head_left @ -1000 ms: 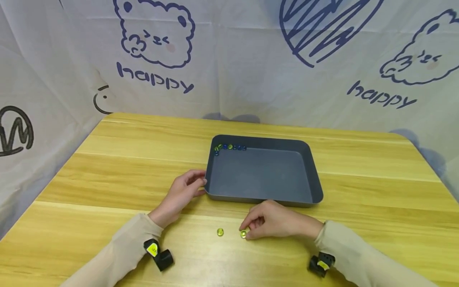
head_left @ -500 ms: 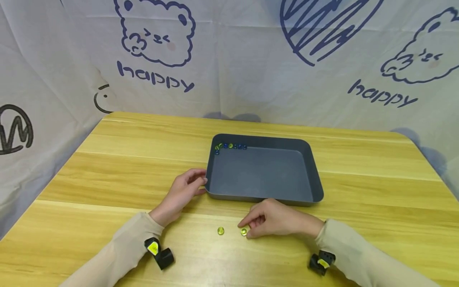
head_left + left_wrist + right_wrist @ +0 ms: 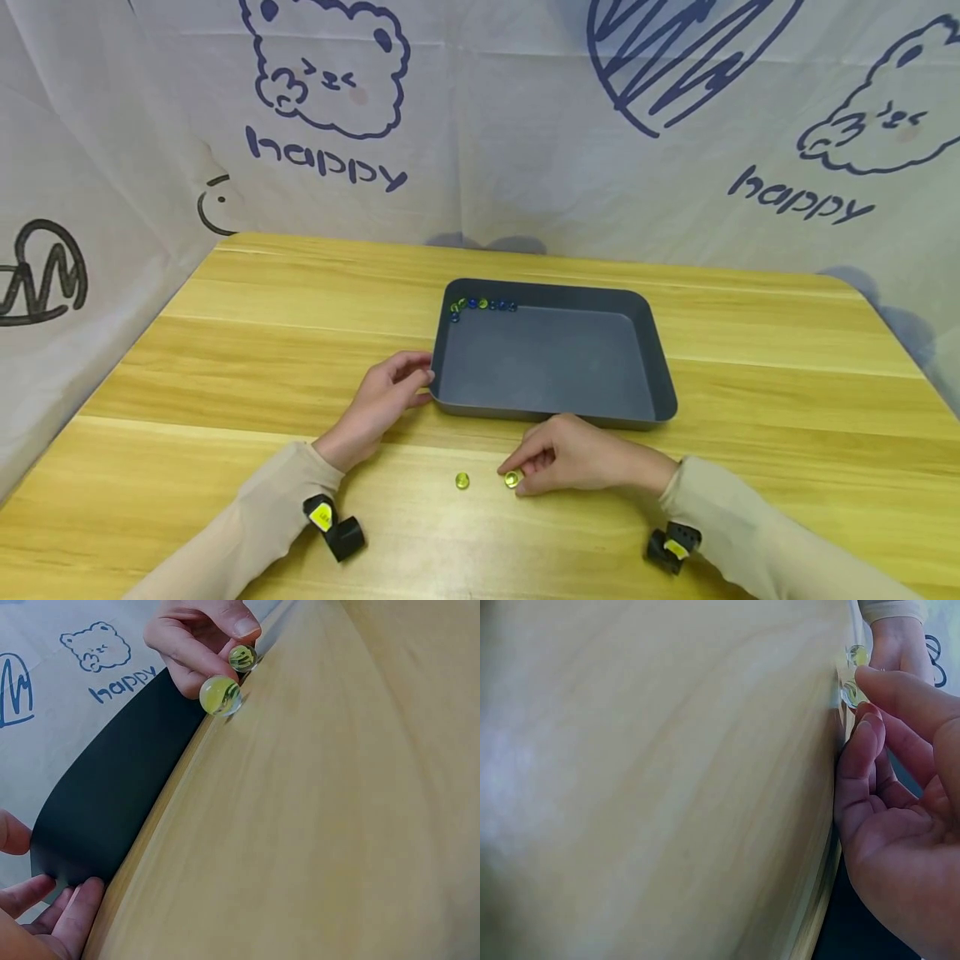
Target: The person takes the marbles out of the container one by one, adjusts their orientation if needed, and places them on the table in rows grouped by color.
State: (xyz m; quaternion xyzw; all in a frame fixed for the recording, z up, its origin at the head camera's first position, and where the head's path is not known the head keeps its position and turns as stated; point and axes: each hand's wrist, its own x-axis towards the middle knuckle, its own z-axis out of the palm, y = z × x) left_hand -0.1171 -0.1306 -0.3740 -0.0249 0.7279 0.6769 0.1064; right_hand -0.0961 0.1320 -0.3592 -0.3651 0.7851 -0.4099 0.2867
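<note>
Between my right hand's thumb and index finger sits a yellow-green glass marble; the right hand pinches it low over the table, in front of the tray. A second yellow-green marble lies loose to its left, larger in the left wrist view because it is nearer. My left hand holds the dark grey rectangular tray at its near left corner, thumb at the rim and fingers against the outer wall. Inside, several blue and yellow-green marbles line the far left corner.
The wood-grain table stretches out around the tray. Behind it hangs a white cloth with drawings and lettering. A black wrist camera is strapped on the left sleeve, another camera on the right.
Hands, tray and loose marble stay practically in place. The pinched marble shows only a very slight shift between the right hand's fingertips.
</note>
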